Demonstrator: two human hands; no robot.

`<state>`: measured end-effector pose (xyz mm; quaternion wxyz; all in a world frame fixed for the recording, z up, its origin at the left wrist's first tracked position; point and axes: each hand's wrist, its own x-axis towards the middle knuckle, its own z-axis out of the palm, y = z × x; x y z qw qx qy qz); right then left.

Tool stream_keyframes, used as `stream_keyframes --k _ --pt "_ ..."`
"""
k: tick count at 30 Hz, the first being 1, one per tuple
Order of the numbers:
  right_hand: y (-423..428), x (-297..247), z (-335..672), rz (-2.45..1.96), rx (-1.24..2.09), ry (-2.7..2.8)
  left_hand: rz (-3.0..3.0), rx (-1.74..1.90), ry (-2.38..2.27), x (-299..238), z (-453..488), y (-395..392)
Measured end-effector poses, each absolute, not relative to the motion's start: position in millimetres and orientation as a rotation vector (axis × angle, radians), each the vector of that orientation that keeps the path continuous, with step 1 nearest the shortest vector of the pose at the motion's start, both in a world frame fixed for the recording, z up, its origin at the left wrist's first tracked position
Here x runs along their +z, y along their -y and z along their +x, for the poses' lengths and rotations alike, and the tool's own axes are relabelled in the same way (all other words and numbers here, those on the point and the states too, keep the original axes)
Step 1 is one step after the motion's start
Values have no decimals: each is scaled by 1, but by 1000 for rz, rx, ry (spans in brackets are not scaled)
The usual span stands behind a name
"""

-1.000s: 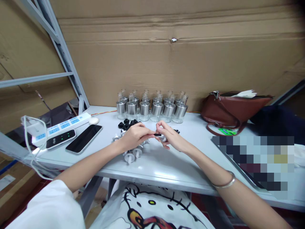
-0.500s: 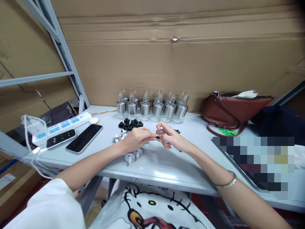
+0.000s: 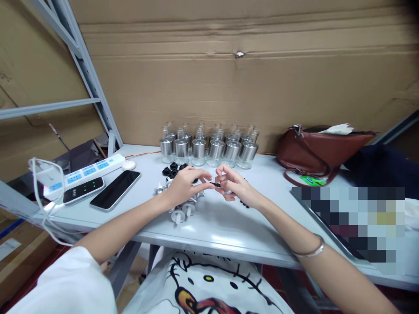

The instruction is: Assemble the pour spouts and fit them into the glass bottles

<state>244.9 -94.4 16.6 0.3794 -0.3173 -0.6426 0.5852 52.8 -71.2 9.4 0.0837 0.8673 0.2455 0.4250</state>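
Observation:
My left hand [image 3: 186,186] and my right hand [image 3: 233,187] meet above the grey table [image 3: 229,226]. Between their pinched fingertips sits a small black part [image 3: 216,185]. My right hand's fingers also curl round a small silver and white piece that is mostly hidden. Under my left hand lies a heap of white and silver pump pieces [image 3: 179,212]. Just behind it is a pile of small black rings [image 3: 174,170]. Several glass bottles with silver collars [image 3: 207,147] stand in rows at the back of the table.
Two phones [image 3: 115,189] and a white power strip [image 3: 81,173] with a cable lie at the left. A brown leather bag [image 3: 317,148] rests at the back right. Cardboard sheets form the wall behind. A metal shelf frame [image 3: 85,69] rises on the left.
Both hands have stayed together over the table with only small finger movements. My left fingers have spread a little while the black part stays between the fingertips.

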Motion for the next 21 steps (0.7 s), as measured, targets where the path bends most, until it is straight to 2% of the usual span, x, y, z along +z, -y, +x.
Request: stream_keyframes --k 5,10,21 --pt "92 14 246 -868 1196 1788 2230 1016 -901 15 55 73" --pt "92 12 248 -850 920 1952 2039 998 -868 16 55 73" --pt "96 18 246 -917 923 1938 1963 995 -815 15 55 72"
